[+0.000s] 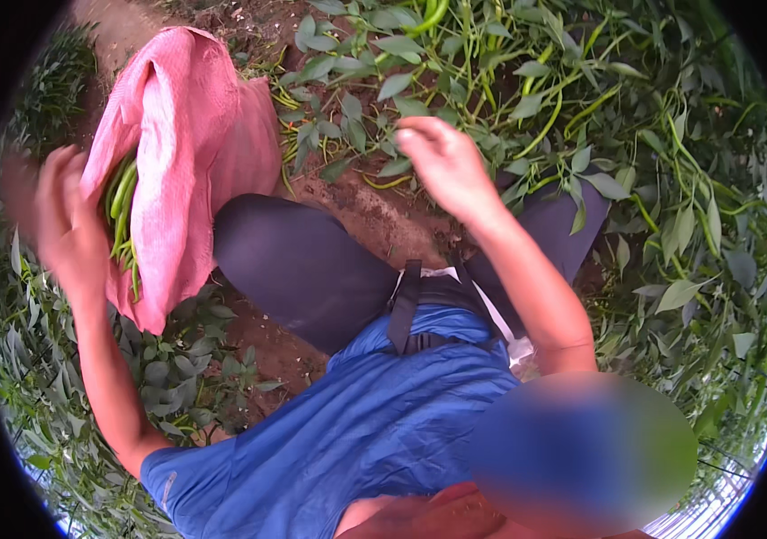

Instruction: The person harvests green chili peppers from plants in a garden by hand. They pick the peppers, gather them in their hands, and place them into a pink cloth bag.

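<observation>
A pink woven sack (181, 155) stands at the upper left with its mouth towards the left, and long green chili peppers (122, 209) show inside it. Beside that mouth is my left hand (70, 222), blurred, its fingers apart and no pepper visible in it. My right hand (447, 162) is raised near the leaves of a pepper plant (545, 108), fingers curled; whether anything is in them cannot be told. Long green peppers (545, 128) hang on that plant, to the right of my right hand.
Pepper plants with dense leaves (680, 222) fill the right side, and more foliage (39, 377) grows at the lower left. Brown soil (383, 215) shows between my knees. A green pepper (386, 183) lies on the ground near the plant.
</observation>
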`<move>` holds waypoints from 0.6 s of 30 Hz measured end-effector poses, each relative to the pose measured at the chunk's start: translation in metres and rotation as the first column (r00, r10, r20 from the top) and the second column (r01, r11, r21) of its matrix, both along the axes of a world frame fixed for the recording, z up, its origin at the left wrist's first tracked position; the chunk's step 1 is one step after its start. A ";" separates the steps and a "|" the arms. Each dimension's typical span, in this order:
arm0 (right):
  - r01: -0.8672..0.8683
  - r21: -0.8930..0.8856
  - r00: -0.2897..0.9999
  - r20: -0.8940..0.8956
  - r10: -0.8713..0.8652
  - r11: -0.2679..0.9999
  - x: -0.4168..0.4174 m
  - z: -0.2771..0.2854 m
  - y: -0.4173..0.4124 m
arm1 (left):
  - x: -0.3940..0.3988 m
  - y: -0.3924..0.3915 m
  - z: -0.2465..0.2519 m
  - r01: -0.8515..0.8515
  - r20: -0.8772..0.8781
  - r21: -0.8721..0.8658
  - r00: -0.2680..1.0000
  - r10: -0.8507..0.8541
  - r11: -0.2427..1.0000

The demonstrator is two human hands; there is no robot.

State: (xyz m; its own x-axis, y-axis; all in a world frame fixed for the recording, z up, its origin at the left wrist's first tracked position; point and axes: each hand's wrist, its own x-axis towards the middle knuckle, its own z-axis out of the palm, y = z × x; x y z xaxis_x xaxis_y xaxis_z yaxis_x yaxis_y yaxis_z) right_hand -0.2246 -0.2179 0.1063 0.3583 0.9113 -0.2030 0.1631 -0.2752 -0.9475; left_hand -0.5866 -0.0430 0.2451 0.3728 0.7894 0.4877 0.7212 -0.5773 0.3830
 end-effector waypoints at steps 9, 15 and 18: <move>0.048 -0.026 0.997 0.057 -0.046 0.999 0.090 -0.051 -0.044 | 0.156 -0.143 0.026 0.682 -0.050 -0.151 0.718 -0.694 0.716; 0.085 0.072 0.994 -0.069 -0.080 0.994 0.117 -0.053 -0.037 | 0.280 -0.039 -0.079 0.438 0.099 -0.337 0.897 -0.431 0.833; 0.131 0.046 0.991 0.016 -0.132 0.990 0.120 -0.057 -0.043 | 0.349 0.017 -0.102 0.244 0.296 -0.509 0.950 -0.098 0.825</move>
State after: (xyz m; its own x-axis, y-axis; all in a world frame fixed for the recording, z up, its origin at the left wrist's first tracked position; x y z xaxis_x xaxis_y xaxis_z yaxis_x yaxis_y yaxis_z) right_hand -0.1051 -0.2614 0.0496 0.4787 0.8641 -0.1552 0.1463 -0.2528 -0.9564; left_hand -0.2379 -0.0257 0.1427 0.4520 0.8861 0.1028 0.4698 -0.3344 0.8170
